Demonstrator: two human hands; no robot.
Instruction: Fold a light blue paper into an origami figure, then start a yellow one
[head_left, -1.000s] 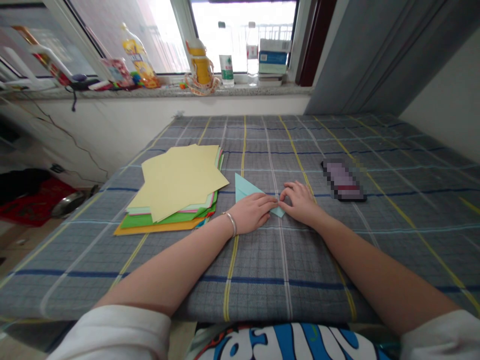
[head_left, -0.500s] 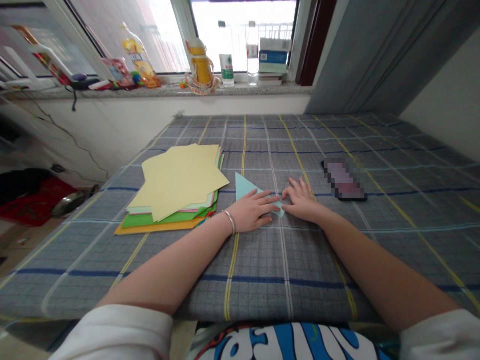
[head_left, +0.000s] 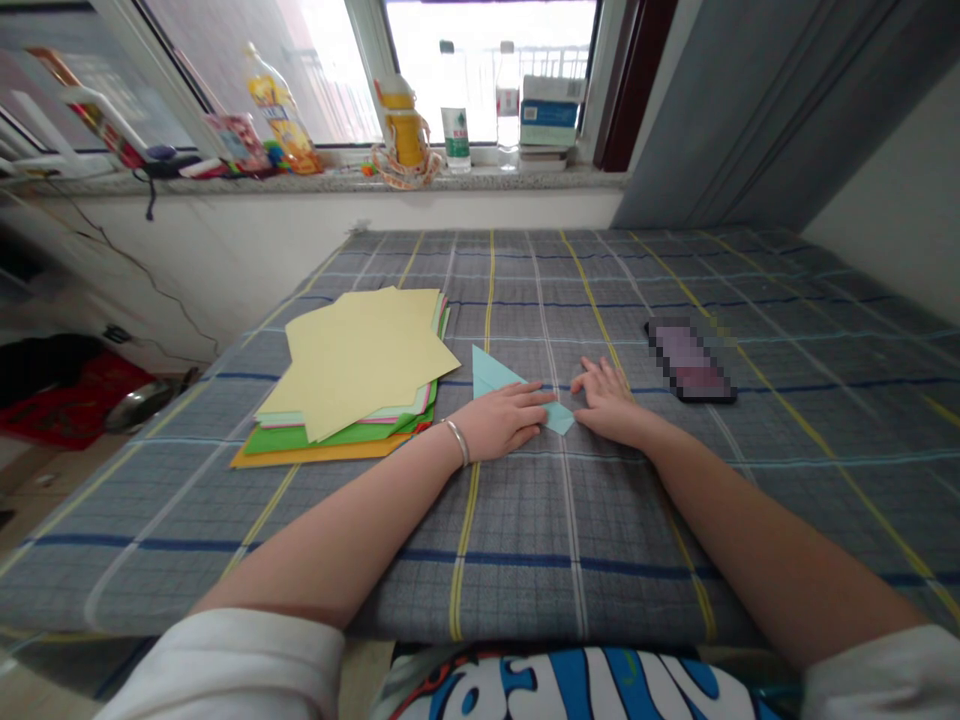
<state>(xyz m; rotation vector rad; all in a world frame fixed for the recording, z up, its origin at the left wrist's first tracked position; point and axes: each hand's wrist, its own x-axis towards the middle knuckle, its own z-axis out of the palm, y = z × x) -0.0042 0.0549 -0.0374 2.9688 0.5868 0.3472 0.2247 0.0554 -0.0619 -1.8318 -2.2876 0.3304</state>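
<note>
A pale blue folded paper triangle [head_left: 495,374] lies flat on the checked grey bedcover [head_left: 600,560], its narrow tip reaching between my hands. My left hand [head_left: 501,422] rests palm down on the paper, fingers straight, and covers its middle. A silver bangle [head_left: 455,442] circles that wrist. My right hand [head_left: 607,402] lies just beyond the tip, fingers slightly curled, close to the paper's edge. Neither hand grips the paper. To my left stands a loose stack of coloured paper sheets [head_left: 360,360], pale yellow on top.
A pixelated dark flat object [head_left: 688,360] lies on the cover to the right. Bottles and a stack of boxes [head_left: 547,115] stand on the stone window sill [head_left: 330,181] beyond the cover's far edge. A red mat [head_left: 67,400] lies on the floor at left.
My hands have drawn slightly apart, the right one moving rightward. The paper's tip now shows between them, and the paper has shifted slightly right.
</note>
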